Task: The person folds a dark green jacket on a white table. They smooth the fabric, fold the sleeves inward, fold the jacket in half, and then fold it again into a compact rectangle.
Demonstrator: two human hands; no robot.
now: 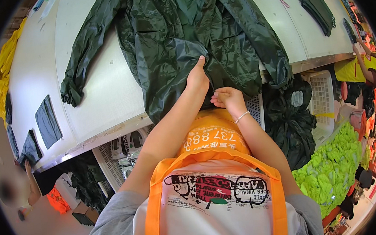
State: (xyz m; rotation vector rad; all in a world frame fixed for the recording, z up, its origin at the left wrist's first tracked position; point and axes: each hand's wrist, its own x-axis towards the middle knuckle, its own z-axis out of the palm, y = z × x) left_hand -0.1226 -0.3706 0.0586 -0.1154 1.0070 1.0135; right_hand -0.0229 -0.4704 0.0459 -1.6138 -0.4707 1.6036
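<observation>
At counter's [103,102] near edge, lying spread out: dark green jacket [182,43], hem hanging over. Left hand [197,78] pressing the hem, thumb up, grip closing on fabric. Right hand [227,97] just beside, grip pinching the hem's underside. Resting far right on counter: folded dark green stack [318,8]. Sitting left: flat dark grey rectangular packets [47,122].

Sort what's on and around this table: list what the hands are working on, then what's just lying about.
In hand:
- dark green jacket, spread on the white table
- left hand gripping its hem
- right hand at the hem's edge

Lying about:
- folded dark green pieces
- grey fabric panels
- yellow cloth
- white basket
- neon green garments
</observation>
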